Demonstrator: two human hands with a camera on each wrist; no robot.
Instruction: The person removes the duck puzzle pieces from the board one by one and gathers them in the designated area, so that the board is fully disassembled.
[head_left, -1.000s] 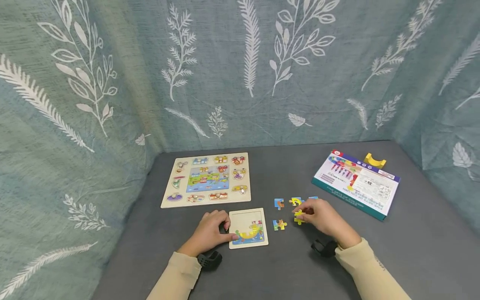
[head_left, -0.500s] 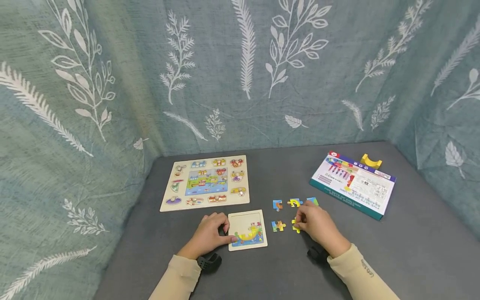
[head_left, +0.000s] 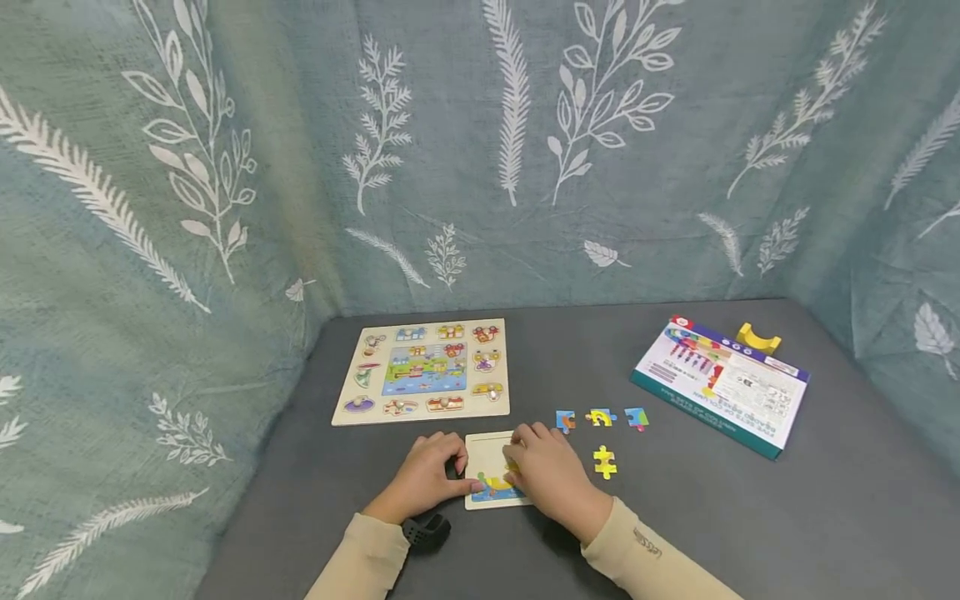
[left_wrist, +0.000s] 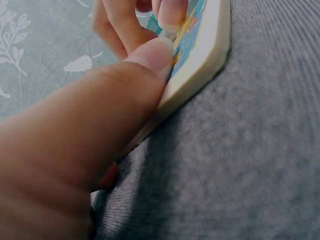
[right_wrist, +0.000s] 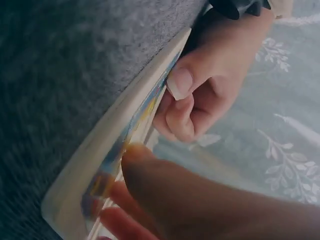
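Note:
A small square wooden puzzle board [head_left: 486,448] lies on the table, its lower part filled with blue and yellow pieces. My left hand [head_left: 429,473] grips its left side, the thumb on top over the picture; the left wrist view shows this thumb [left_wrist: 155,55] close up. My right hand [head_left: 551,471] is over the board's right half, fingers bent down to its surface, pinching a jigsaw piece mostly hidden beneath them. In the right wrist view its thumb [right_wrist: 137,155] is close to the picture. To the right lie a yellow jigsaw piece [head_left: 604,462] and several others, one of them blue and green [head_left: 637,418].
A larger wooden peg puzzle [head_left: 423,369] with knobbed pieces lies at the back left. At the back right is a flat box [head_left: 720,385], with a yellow arched block [head_left: 757,339] behind it. A leaf-patterned curtain [head_left: 465,167] borders the table.
My right hand has let go of the yellow piece, which stays on the table, and moved left onto the board. The orange-and-blue piece has left its spot beside the board. The left hand keeps its hold.

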